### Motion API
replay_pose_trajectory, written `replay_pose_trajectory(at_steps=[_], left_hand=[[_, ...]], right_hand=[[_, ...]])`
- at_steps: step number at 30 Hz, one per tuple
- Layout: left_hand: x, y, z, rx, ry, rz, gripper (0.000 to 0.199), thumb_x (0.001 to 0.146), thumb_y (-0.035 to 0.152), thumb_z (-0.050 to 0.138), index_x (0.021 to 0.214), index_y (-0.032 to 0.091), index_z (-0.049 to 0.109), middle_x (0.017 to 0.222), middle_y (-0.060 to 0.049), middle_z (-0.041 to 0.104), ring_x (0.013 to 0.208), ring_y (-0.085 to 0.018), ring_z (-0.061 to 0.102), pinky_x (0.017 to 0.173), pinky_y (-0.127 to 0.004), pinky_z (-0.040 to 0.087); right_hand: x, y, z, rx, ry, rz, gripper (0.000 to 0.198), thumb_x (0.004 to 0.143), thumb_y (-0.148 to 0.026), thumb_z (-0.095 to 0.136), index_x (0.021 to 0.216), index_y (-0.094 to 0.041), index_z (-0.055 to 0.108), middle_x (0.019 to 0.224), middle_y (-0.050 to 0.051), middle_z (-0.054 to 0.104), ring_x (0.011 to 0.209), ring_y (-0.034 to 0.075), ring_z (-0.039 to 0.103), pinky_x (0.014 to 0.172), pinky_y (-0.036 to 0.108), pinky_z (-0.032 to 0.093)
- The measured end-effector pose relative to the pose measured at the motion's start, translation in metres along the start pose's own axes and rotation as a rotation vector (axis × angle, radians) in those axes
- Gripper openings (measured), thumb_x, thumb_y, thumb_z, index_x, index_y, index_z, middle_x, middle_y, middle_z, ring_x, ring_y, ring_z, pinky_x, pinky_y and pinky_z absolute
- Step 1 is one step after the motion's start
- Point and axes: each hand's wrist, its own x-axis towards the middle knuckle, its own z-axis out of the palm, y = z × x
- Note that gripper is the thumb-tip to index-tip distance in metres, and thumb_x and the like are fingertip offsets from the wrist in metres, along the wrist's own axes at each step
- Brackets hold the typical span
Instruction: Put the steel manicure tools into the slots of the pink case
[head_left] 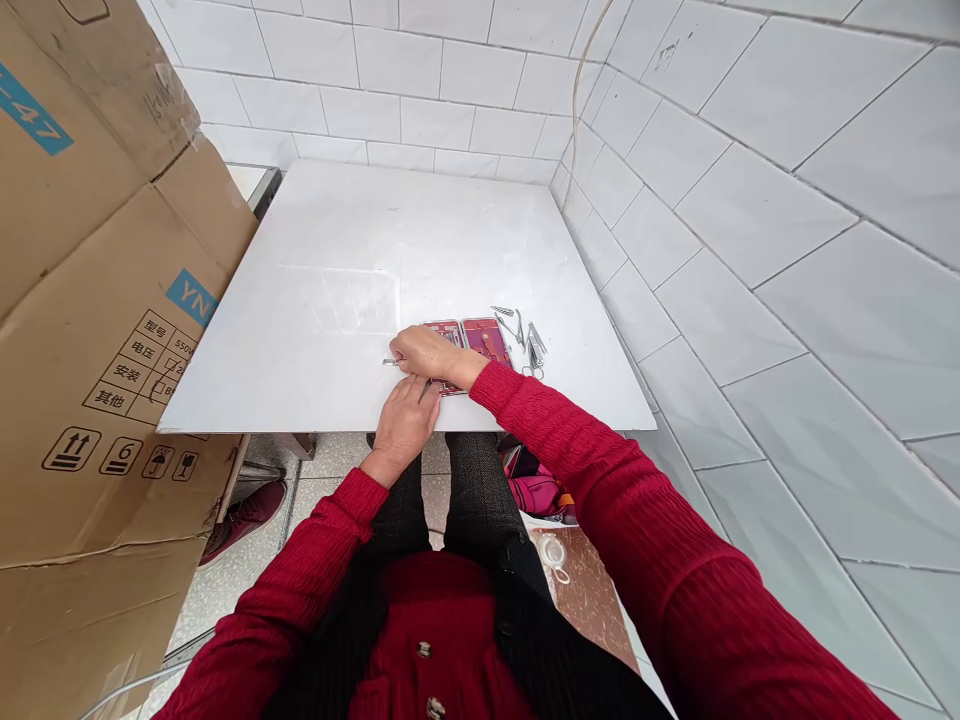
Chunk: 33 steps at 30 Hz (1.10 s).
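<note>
An open manicure case [486, 338] with a red lining lies near the table's front edge, with metal tools in its left half. My right hand [426, 350] reaches across that half, fingers closed around a small ridged metal tool [390, 361] whose end pokes out on the left. Just below it, my left hand [407, 415] rests at the case's lower left corner, fingers bent against the edge and partly hidden by my right hand. Loose metal manicure tools [534, 348], among them scissors with ring handles, lie right of the case.
The white table [337, 220] meets tiled walls [435, 120] behind and on the right. Tall cardboard boxes [112, 300] stand along the left side. Below are a maroon shoe [244, 518], a pink bag [534, 493] and a white lidded object [553, 553].
</note>
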Motion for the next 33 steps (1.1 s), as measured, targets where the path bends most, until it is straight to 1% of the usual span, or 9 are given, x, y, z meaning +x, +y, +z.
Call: replay_pose_trajectory(at_steps=[4,9,18,24,26,30,33], left_hand=[[0.000,0.001,0.000,-0.037,-0.006,-0.023,0.029,0.103,0.020,0.048,0.124,0.016,0.068,0.124,-0.018,0.069,0.119,-0.031,0.065,0.101,-0.049,0.056],[0.000,0.001,0.001,-0.032,0.001,-0.019,0.030,0.104,0.021,0.047,0.124,0.014,0.068,0.123,-0.019,0.070,0.119,-0.031,0.066,0.100,-0.049,0.056],[0.001,0.000,0.000,-0.013,0.012,0.006,0.030,0.104,0.021,0.046,0.123,0.013,0.068,0.115,-0.017,0.071,0.111,-0.030,0.067,0.099,-0.048,0.057],[0.000,0.000,0.000,-0.009,-0.001,0.003,0.030,0.104,0.021,0.046,0.122,0.014,0.068,0.108,-0.016,0.071,0.106,-0.030,0.068,0.095,-0.047,0.057],[0.000,0.000,0.000,-0.018,-0.006,-0.003,0.030,0.104,0.021,0.046,0.124,0.015,0.068,0.113,-0.016,0.071,0.111,-0.030,0.067,0.098,-0.048,0.056],[0.000,0.001,0.000,-0.031,-0.014,-0.027,0.030,0.104,0.021,0.046,0.124,0.015,0.067,0.129,-0.019,0.067,0.124,-0.032,0.063,0.104,-0.051,0.054],[0.000,0.002,-0.001,-0.043,-0.033,-0.037,0.030,0.103,0.021,0.046,0.123,0.015,0.068,0.129,-0.020,0.066,0.127,-0.032,0.062,0.107,-0.052,0.053]], right_hand=[[0.007,-0.005,-0.007,-0.041,-0.046,0.026,0.027,0.091,-0.006,0.054,0.101,-0.007,0.079,0.104,0.020,0.078,0.093,0.026,0.069,0.075,0.031,0.042],[0.008,-0.011,-0.012,-0.064,-0.060,0.021,0.029,0.094,-0.007,0.052,0.104,-0.006,0.079,0.106,0.021,0.078,0.094,0.026,0.071,0.077,0.032,0.044],[0.013,-0.010,-0.002,-0.135,-0.057,-0.068,0.026,0.092,-0.009,0.057,0.107,-0.002,0.077,0.112,0.025,0.076,0.108,0.032,0.071,0.087,0.037,0.051],[0.010,-0.013,0.000,-0.176,-0.052,-0.082,0.024,0.093,-0.010,0.057,0.110,-0.001,0.072,0.112,0.026,0.075,0.109,0.031,0.071,0.093,0.037,0.051],[0.008,-0.010,0.000,-0.186,-0.036,-0.067,0.025,0.093,-0.010,0.057,0.114,-0.001,0.069,0.115,0.027,0.073,0.110,0.030,0.070,0.094,0.037,0.051],[-0.005,0.003,-0.005,-0.209,0.005,-0.001,0.028,0.094,-0.010,0.053,0.118,-0.001,0.064,0.119,0.027,0.070,0.108,0.031,0.069,0.090,0.038,0.051],[-0.022,0.017,-0.008,-0.228,0.017,0.035,0.028,0.093,-0.008,0.049,0.117,-0.002,0.063,0.118,0.025,0.070,0.106,0.031,0.070,0.087,0.039,0.051]])
